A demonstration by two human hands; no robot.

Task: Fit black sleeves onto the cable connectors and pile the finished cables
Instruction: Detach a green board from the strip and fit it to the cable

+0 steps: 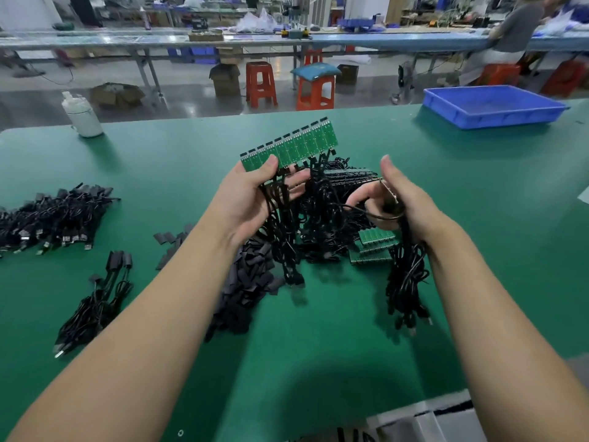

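Two bare forearms reach out over a green worktop [318, 362] that fills most of the view. Beyond its far edge stand orange stools [259, 82] and long benches on a factory floor, with a seated person [506, 36] at upper right. At the worktop's far right corner sits a blue tray [490, 105]; at far left, a white bottle [81, 114]. Between the hands lies a tangled heap of black cables [325, 218], some ending in green board strips [376, 247] that lie flat near the right wrist. At the left edge rests a pile of cables [54, 218] with metal plugs showing, and nearer the camera a small bundle [95, 301] lies apart from it. Loose black sleeves [248, 282] are strewn beneath the left forearm. The left hand [251, 199] holds up a strip [290, 145] of green boards joined side by side, thumb pressed on its near face and fingers [298, 178] curled behind, with the attached cables hanging down through the palm. The right hand [401, 199] is curled round a loop of black cable, thumb raised, and a bunch of cable [408, 275] dangles from it to the worktop; a small metal-edged part [389, 190] sits against its fingers, too blurred to identify.
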